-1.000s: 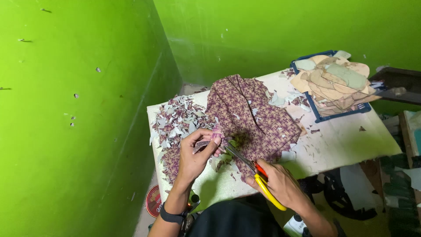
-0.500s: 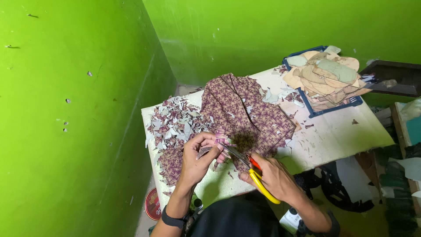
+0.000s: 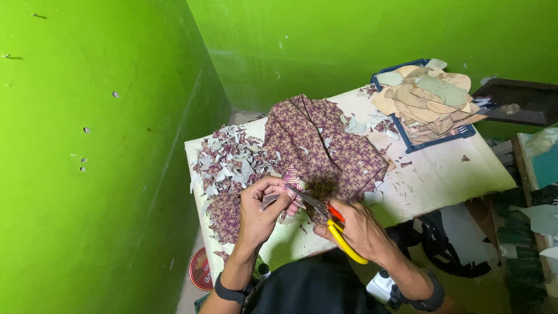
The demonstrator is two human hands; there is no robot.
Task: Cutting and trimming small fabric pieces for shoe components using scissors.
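Note:
My left hand [image 3: 263,212] pinches a small piece of maroon patterned fabric [image 3: 288,187] above the near edge of the white table [image 3: 442,174]. My right hand [image 3: 361,231] grips scissors [image 3: 325,216] with yellow and red handles, and their blades point left into that small piece. Just behind both hands lies a large maroon patterned cloth [image 3: 322,142], spread over the table's middle. A heap of fabric scraps [image 3: 229,168], maroon and pale grey, covers the table's left part beside my left hand.
A blue tray [image 3: 427,104] stacked with tan and pale green cut shapes sits at the table's far right. Green walls close in on the left and behind. A dark shelf [image 3: 514,99] stands at the right, and a red round lid [image 3: 202,268] lies on the floor.
The view has shifted slightly. Both hands stay at the table's near edge, with the scissor blades working at the small fabric piece held in my left hand.

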